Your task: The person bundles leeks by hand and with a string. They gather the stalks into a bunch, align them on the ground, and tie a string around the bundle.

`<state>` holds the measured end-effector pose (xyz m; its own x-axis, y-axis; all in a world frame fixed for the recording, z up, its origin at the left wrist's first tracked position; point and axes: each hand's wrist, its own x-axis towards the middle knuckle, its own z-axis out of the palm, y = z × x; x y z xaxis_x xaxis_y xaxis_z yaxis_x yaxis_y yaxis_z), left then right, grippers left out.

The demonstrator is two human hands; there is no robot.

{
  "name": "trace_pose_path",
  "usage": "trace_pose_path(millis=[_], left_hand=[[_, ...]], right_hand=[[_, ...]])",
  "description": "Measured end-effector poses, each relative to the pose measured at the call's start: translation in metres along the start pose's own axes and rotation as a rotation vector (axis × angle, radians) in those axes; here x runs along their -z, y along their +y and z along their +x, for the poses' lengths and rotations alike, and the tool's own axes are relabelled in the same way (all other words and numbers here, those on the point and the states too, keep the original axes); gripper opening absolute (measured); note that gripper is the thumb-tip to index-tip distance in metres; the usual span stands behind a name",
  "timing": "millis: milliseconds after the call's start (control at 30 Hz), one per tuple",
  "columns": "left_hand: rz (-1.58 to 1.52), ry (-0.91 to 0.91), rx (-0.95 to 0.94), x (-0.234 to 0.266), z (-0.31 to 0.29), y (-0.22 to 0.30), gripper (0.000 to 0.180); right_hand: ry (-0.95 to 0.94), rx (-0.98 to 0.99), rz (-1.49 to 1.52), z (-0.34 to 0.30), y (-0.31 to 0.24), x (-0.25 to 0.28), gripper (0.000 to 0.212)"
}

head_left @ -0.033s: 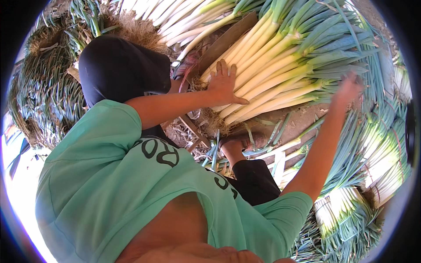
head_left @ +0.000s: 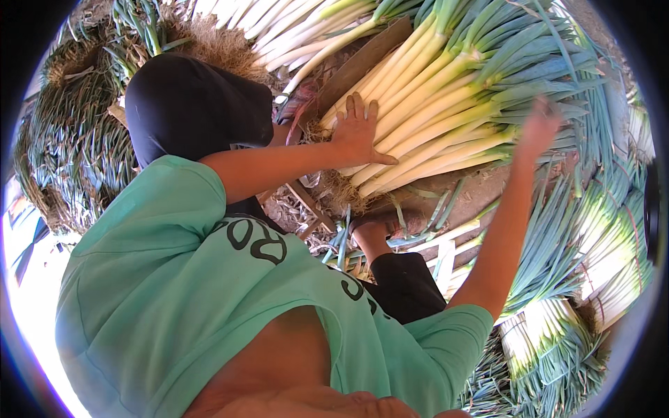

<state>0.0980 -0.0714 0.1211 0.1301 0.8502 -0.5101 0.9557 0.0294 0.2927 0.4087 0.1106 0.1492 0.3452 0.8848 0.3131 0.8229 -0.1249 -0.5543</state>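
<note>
A thick layer of leeks (head_left: 439,104) lies in front of me, white stalks to the left and green leaves fanning to the right. My left hand (head_left: 356,134) rests flat on the white stalks near the root end, fingers spread and thumb stretched out. Over the leaf ends on the right is my right hand (head_left: 541,127), blurred by motion. Its fingers are too smeared to show whether they hold a leaf. Brown stringy roots (head_left: 343,191) hang at the stalks' lower left ends.
More leeks (head_left: 306,35) lie beyond a wooden board (head_left: 362,66). Tied leek bundles (head_left: 543,341) are stacked at the right. A large leafy heap (head_left: 77,146) stands at the left. Loose leaves and scraps (head_left: 446,205) cover the ground near my foot (head_left: 369,233).
My right hand has moved slightly left and up over the leaves. My left hand stays pressed on the stalks in nearly the same place.
</note>
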Motion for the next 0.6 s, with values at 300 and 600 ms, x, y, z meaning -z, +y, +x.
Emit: trace_pose_path(millis=[300, 600], left_hand=[[0.072, -0.005, 0.065, -0.004, 0.004, -0.005, 0.131], [0.168, 0.042, 0.047, -0.020, 0.009, 0.003, 0.128]], right_hand=[[0.110, 0.366, -0.293, -0.084, -0.067, -0.098, 0.057], [-0.229, 0.373, -0.185, -0.088, -0.051, -0.023, 0.059]])
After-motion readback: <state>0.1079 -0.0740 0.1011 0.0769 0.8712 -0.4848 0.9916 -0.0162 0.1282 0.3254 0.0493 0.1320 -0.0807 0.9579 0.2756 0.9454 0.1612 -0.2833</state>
